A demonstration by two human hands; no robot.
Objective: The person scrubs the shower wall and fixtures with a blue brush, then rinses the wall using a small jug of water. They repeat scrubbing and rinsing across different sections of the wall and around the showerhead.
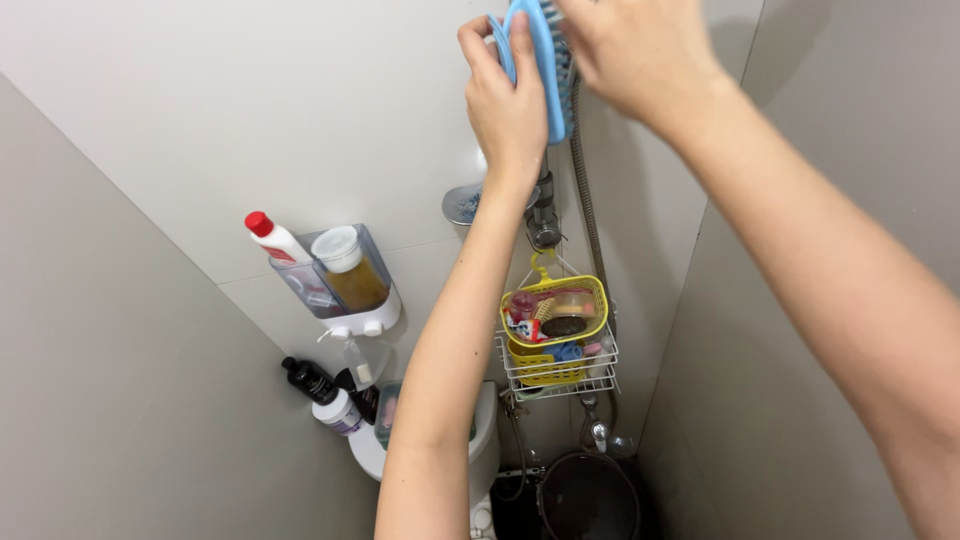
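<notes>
Both my arms reach up to the top of the view. My left hand grips a light blue scrub brush by its handle, bristles facing right. My right hand closes over the brush's bristle side from the right. The brush sits against the top of a shower rail, where a metal hose runs down. Below my left wrist a chrome shower head and its bracket stick out from the white tiled wall.
A yellow basket of small items hangs in a white wire rack. A wall holder carries a red-capped bottle and a jar. Lower down are dark bottles, a toilet cistern and a dark bucket.
</notes>
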